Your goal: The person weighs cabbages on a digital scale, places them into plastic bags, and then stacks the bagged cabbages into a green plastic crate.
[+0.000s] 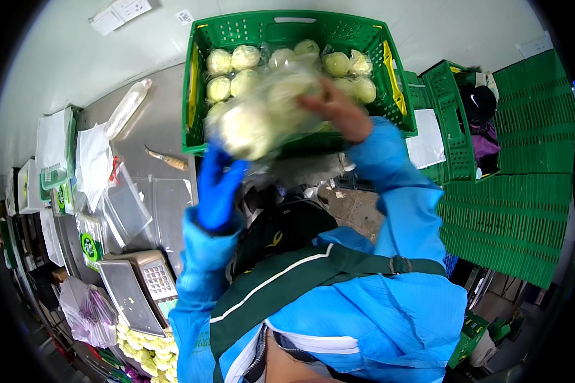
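A clear plastic bag of pale green cabbages (248, 131), smeared by motion, is held up over the near side of a green crate (195, 127). My left hand (218, 185), in a blue glove, supports the bag from below at its left end, its fingertips partly hidden by it. At the bag's right end, my bare right hand (342, 113) grips it with bent fingers, blurred. Inside the crate lie several more bagged cabbages (245, 57), grouped side by side.
On the steel table (163, 102) at the left lie a knife (166, 157), a roll of clear film (128, 108) and plastic bags (124, 207). A weighing scale (134, 290) stands nearer me. Green crates (530, 121) are stacked at the right.
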The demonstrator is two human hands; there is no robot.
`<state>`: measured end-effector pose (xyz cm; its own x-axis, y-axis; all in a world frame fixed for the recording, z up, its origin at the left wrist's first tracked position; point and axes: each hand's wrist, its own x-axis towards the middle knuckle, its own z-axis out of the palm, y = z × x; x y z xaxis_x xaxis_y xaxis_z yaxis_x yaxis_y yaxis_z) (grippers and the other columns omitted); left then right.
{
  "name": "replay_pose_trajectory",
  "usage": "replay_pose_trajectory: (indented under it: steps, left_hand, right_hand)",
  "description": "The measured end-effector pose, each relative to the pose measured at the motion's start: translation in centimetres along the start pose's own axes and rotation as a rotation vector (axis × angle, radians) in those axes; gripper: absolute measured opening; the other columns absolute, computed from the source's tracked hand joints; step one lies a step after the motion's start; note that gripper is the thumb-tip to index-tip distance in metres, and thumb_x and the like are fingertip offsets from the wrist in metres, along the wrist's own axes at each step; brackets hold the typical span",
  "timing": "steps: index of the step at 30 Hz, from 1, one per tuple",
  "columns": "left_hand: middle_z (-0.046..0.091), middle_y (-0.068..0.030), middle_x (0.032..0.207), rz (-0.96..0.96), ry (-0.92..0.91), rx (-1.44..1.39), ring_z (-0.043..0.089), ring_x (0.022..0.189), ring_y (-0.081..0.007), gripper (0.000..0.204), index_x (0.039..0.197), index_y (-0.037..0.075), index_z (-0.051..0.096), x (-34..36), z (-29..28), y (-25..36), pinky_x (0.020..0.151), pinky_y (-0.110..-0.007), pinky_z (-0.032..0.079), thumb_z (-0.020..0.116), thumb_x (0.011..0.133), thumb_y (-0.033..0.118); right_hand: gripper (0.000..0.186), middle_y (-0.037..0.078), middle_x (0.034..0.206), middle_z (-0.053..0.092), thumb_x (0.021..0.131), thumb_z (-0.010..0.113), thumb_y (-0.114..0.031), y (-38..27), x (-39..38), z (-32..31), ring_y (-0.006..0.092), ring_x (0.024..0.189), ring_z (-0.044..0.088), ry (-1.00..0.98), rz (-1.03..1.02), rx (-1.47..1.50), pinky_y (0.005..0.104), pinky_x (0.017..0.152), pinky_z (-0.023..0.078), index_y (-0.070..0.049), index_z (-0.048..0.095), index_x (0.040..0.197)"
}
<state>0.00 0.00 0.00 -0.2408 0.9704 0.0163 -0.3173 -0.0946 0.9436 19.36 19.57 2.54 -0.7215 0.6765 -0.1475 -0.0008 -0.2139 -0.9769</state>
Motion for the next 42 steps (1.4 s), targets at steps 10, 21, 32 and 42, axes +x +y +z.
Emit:
replay_pose_trajectory:
  steps: [10,21,32,42]
  left_hand:
    - [0.052,-0.0109,0.134,-0.286,-0.148,-0.053,0.050,0.121,-0.0189,0.059,0.145,0.008,0.036,6.1,9.7,-8.1,0.102,-0.033,0.041,0.059,0.092,0.003]
    - [0.063,-0.0154,0.120,-0.087,0.303,0.302,0.060,0.109,-0.0229,0.056,0.131,0.004,0.054,-2.5,5.3,-14.8,0.094,-0.036,0.048,0.073,0.084,0.027]
    - [0.062,-0.0141,0.119,-0.113,1.050,0.464,0.060,0.108,-0.0213,0.055,0.133,0.003,0.051,-32.0,-15.1,-10.0,0.093,-0.035,0.048,0.068,0.088,0.030]
    - [0.041,-0.0257,0.140,-0.180,2.276,1.032,0.041,0.129,-0.0393,0.108,0.147,0.004,0.025,-77.1,-39.3,-1.6,0.107,-0.045,0.035,0.082,0.067,0.047]
  right_hand:
    - [0.079,0.022,0.119,0.060,0.074,0.066,-0.064,10.2,0.1,-27.8,0.0326,0.109,0.059,0.108,0.706,-1.155,0.0412,0.087,0.049,-0.002,0.058,0.121]
    - [0.048,0.021,0.118,0.061,0.089,0.064,-0.019,6.7,7.9,-8.1,0.0288,0.107,0.060,-0.194,-0.092,-1.106,0.0365,0.084,0.049,0.000,0.051,0.131]
    - [0.026,0.014,0.105,0.066,0.087,0.065,-0.015,14.5,1.3,28.9,0.0242,0.100,0.061,-0.782,-0.414,-0.897,0.0371,0.089,0.045,0.001,0.064,0.108]
    - [0.031,0.016,0.101,0.063,0.081,0.068,-0.007,20.0,-15.0,51.3,0.0268,0.091,0.064,-1.286,-0.228,-0.869,0.0350,0.081,0.051,0.000,0.062,0.110]
